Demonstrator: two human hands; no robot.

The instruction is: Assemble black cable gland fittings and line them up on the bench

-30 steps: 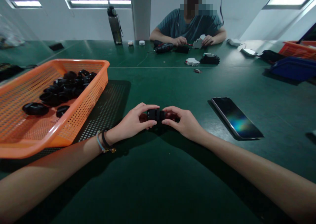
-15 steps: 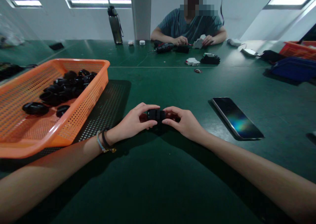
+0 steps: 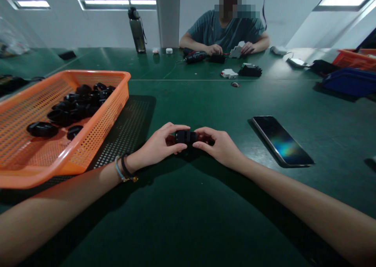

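A black cylindrical part [image 3: 185, 137] lies on its side between my hands, just above or on the green table [image 3: 188, 212]. My left hand [image 3: 160, 143] grips its left end between thumb and fingers. The fingers of my right hand [image 3: 217, 143] pinch the right end. My fingertips hide both ends of the part. Left of my hands, an orange basket [image 3: 108, 118] holds several black parts [image 3: 78, 106] of a similar look.
A phone [image 3: 282, 141] lies to the right. Across the table a person [image 3: 223, 35] handles a white piece [image 3: 236, 50] near a power drill [image 3: 195, 57]. A bottle [image 3: 137, 31] stands at the back; a blue bin [image 3: 349, 82] is at far right.
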